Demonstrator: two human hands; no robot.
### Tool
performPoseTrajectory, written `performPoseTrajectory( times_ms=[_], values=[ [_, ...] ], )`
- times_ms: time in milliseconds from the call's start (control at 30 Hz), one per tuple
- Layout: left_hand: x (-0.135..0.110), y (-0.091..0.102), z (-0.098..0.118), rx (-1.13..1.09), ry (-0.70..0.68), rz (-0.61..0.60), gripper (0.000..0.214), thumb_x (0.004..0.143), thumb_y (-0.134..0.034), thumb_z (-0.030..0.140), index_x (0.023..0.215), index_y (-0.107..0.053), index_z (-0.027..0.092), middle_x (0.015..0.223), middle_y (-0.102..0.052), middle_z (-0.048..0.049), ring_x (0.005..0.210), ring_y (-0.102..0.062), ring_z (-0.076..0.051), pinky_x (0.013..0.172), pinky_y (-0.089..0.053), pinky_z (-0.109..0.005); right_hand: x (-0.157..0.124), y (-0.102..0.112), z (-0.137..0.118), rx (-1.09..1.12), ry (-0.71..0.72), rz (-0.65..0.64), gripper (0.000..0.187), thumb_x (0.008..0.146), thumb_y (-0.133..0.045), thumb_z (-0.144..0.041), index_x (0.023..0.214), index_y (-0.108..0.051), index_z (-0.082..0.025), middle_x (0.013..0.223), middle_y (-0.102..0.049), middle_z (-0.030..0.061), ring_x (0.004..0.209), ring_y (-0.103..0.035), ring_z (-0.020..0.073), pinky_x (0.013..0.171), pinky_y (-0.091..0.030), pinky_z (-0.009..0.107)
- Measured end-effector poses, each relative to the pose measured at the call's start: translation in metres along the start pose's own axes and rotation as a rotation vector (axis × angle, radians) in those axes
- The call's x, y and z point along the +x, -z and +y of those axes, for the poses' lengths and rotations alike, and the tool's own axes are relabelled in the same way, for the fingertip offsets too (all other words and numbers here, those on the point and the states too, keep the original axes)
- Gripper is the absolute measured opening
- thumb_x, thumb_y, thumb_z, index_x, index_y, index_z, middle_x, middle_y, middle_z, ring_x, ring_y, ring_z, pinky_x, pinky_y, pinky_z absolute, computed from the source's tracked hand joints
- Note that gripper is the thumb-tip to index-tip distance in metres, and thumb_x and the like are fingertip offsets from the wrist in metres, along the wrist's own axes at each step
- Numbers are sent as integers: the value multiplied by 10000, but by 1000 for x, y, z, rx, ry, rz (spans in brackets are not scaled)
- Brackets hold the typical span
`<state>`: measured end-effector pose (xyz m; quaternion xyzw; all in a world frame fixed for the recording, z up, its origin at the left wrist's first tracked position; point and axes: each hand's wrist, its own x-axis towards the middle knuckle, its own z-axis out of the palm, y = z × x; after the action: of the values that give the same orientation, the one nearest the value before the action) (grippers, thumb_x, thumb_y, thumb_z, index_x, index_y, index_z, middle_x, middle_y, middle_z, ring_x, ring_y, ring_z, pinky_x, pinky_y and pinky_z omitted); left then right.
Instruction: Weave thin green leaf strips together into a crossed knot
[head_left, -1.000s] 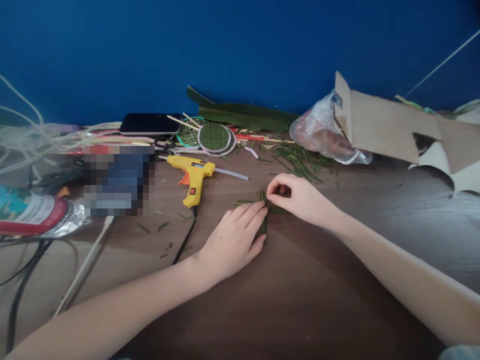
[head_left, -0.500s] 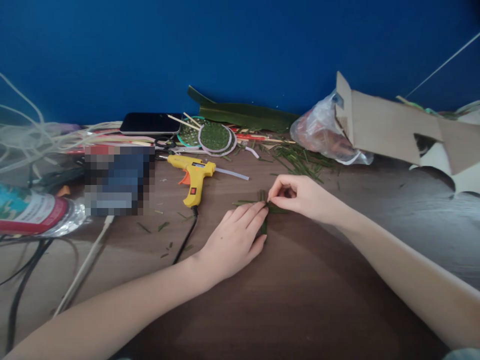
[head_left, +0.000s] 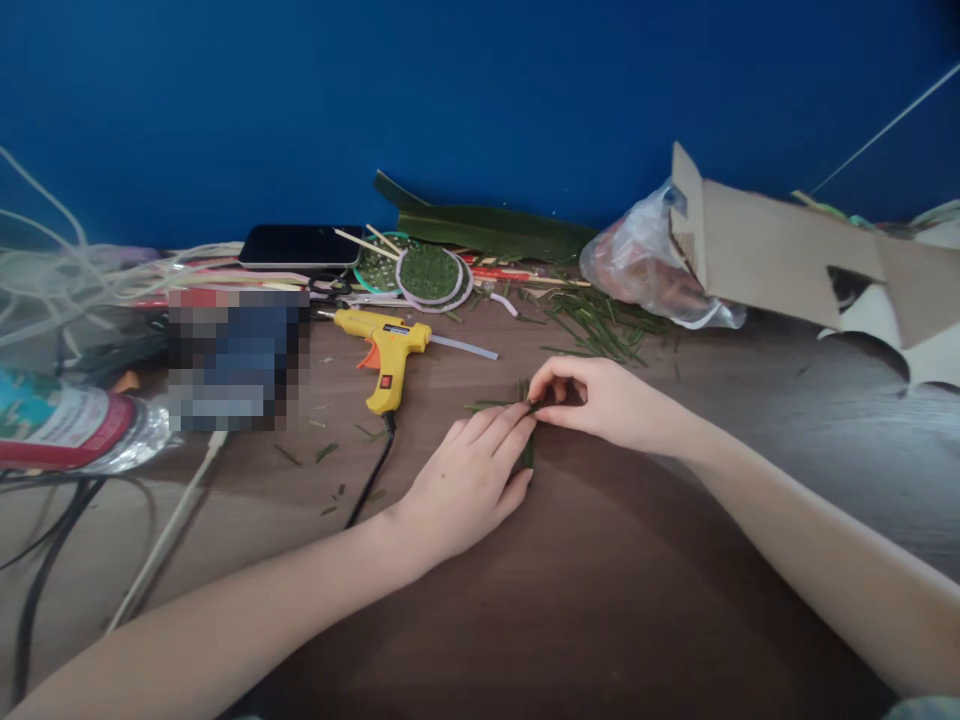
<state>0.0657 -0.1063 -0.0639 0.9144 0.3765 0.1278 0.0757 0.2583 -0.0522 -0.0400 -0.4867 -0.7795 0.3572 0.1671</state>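
Narrow green leaf strips (head_left: 529, 453) lie crossed on the brown table, partly covered by my fingers. My left hand (head_left: 472, 470) rests on them from the left, its fingers stretched out flat and the thumb apart. Close against its fingertips, my right hand (head_left: 600, 395) pinches the end of a leaf strip between thumb and forefinger; most of that strip is hidden. Behind my left hand lies a yellow hot glue gun (head_left: 391, 350), with a glue stick (head_left: 465, 347) poking out of its back.
A pile of cut leaf strips (head_left: 604, 325) and round green pieces (head_left: 431, 275) lie farther back, below a long leaf (head_left: 487, 232). Cardboard (head_left: 780, 245) and a plastic bag (head_left: 645, 260) stand right. Phones (head_left: 300, 246), cords (head_left: 169, 540) and a bottle (head_left: 67, 420) occupy the left.
My right hand has shifted slightly left and down, its pinched fingertips now meeting my left fingertips over the strips. The left hand stays where it was.
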Motion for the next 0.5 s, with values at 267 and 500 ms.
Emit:
performPoseTrajectory(
  times_ms=[267, 500],
  values=[
    [0, 1, 1, 1, 5, -10, 406, 871, -443, 230, 1254, -420, 96, 1322, -467, -134, 1164, -451, -248, 905, -420, -389, 1, 5, 3, 89, -19, -58, 73, 720, -595, -237, 665, -605, -190, 735, -624, -2, 650, -527, 124, 617, -406, 265],
    [-1, -1, 0, 4, 1, -5, 380, 868, -450, 233, 1224, -450, 98, 1303, -477, -139, 1138, -461, -256, 890, -426, -395, 0, 5, 2, 109, 71, -90, 89, 727, -608, -212, 643, -614, -181, 883, -561, 10, 666, -514, 95, 627, -412, 249]
  ],
)
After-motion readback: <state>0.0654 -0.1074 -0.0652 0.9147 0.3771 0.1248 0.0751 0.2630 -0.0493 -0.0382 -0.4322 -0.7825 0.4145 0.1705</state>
